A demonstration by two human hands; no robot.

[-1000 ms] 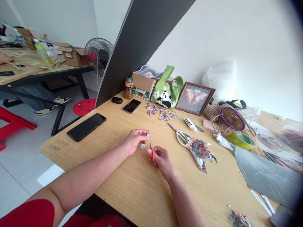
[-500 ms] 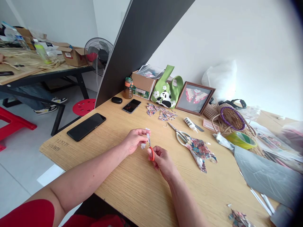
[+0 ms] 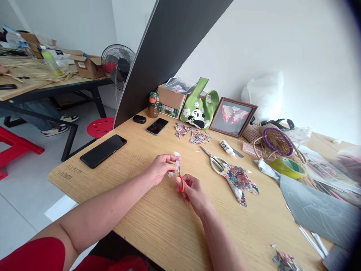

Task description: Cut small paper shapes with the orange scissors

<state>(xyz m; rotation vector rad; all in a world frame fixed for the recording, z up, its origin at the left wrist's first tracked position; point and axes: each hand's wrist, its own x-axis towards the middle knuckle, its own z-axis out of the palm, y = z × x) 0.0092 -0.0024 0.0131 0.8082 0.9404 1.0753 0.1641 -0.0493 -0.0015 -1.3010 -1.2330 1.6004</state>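
Observation:
My left hand (image 3: 163, 168) pinches a small white piece (image 3: 177, 154), which looks like paper or thin fabric, between thumb and fingertips. Orange-handled scissors (image 3: 181, 183) sit in my right hand (image 3: 194, 192), its fingers closed around the handles. Their blades point up at the white piece, close to my left fingertips; whether the blades are apart I cannot tell. Just below the left fingers a small white scrap (image 3: 170, 174) shows. To the right lie larger scissors with white handles (image 3: 216, 163), partly against a floral fabric piece (image 3: 239, 180).
Behind my hands are floral cut pieces (image 3: 193, 134), a glue bottle (image 3: 227, 148), a green panda bag (image 3: 199, 109) and a framed picture (image 3: 233, 116). Two phones (image 3: 103, 150) lie at the left. Baskets (image 3: 278, 141), tape (image 3: 287, 168) and a grey sheet (image 3: 318, 207) crowd the right.
Both hands stay almost in place, with the scissors still at the white piece. The whole view has shifted very slightly.

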